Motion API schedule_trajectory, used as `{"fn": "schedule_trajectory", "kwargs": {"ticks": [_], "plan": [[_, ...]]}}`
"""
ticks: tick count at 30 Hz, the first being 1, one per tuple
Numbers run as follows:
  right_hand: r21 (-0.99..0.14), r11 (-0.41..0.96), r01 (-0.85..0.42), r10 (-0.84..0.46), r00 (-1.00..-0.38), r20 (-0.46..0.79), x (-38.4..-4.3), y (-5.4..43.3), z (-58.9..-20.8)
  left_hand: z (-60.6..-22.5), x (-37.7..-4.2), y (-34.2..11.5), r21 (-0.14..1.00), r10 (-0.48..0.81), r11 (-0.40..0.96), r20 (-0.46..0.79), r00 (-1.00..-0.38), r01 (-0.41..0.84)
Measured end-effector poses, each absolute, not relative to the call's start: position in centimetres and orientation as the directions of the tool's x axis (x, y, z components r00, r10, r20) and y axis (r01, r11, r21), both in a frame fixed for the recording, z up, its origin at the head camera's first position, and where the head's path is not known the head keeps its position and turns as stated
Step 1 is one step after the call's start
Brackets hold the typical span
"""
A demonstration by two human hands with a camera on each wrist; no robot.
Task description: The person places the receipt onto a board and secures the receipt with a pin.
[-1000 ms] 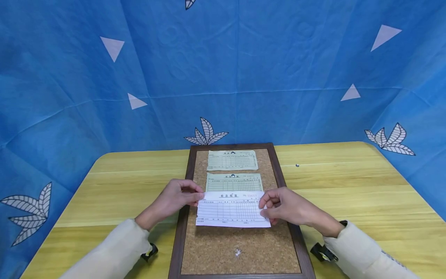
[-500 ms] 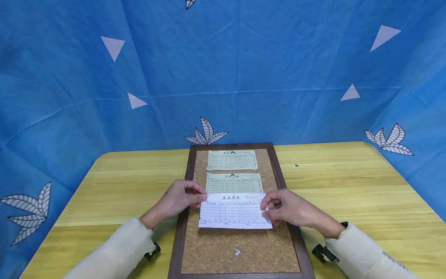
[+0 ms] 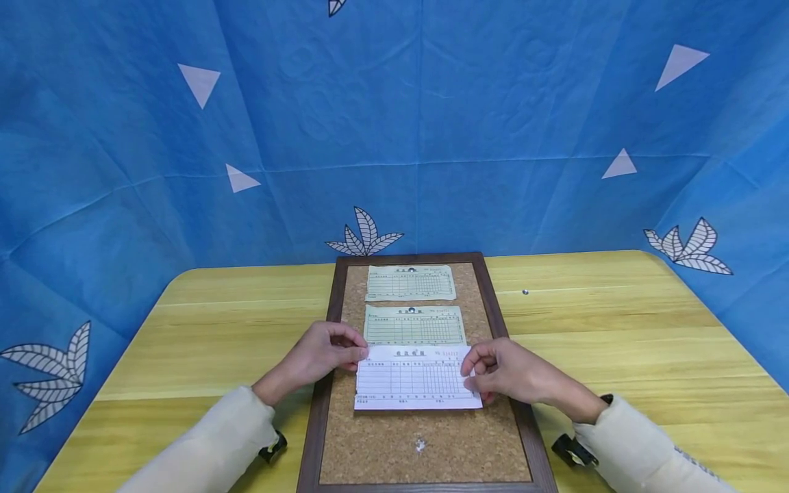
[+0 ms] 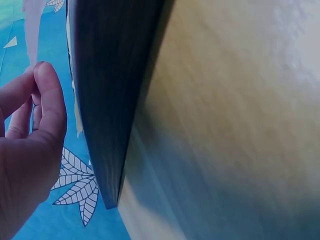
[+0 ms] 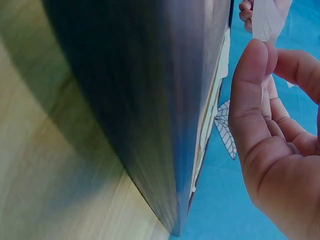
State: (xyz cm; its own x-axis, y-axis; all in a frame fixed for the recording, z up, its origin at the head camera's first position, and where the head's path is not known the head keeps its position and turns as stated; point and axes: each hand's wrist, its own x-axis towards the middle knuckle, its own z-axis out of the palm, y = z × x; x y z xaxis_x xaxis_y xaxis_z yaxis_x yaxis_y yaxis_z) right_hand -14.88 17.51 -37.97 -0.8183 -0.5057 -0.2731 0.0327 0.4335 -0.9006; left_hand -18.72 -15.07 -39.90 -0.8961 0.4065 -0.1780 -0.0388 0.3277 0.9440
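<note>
A white printed receipt slip (image 3: 413,378) is held over a framed cork board (image 3: 376,452) by both hands. My left hand (image 3: 323,352) pinches its left edge between thumb and fingers, while my right hand (image 3: 514,370) pinches the right edge. Both wrist views show the sheet raised off the board. Just beyond it, a green receipt slip (image 3: 413,327) lies on the cork with a pin near its top, its lower edge close to the white one's upper edge. Another green slip (image 3: 411,286), likewise pinned, lies at the far end.
The board's dark wooden frame (image 3: 316,424) stands up from the yellow wood-grain table (image 3: 234,315). A small silver pin (image 3: 525,292) lies on the table right of the board. Several small silvery bits (image 3: 420,445) sit on the near cork. A blue cloth (image 3: 419,123) hangs behind.
Both hands have drawn the white receipt slip slightly toward the near end and a little right, uncovering more of the middle green slip. The grips are unchanged.
</note>
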Motion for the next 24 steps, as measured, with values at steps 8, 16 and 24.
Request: {"fn": "schedule_trajectory", "kwargs": {"ticks": [8, 16, 24], "plan": [[-0.899, 0.437, 0.038, -0.509, -0.814, -0.282, -14.87, 17.49, -38.36, -40.31, -18.77, -15.01, 0.931, 0.41, 0.365, -0.185, -0.893, -0.025], [-0.894, 0.447, 0.031, -0.515, -0.809, -0.285, -14.86, 17.34, -38.55, -40.33, -18.68, -15.08, 0.928, 0.43, 0.373, -0.179, -0.885, -0.006], [-0.892, 0.449, 0.05, -0.519, -0.798, -0.306, -14.94, 17.37, -38.88, -40.28, -18.61, -14.82, 0.911, 0.424, 0.412, -0.172, -0.889, 0.02]]}}
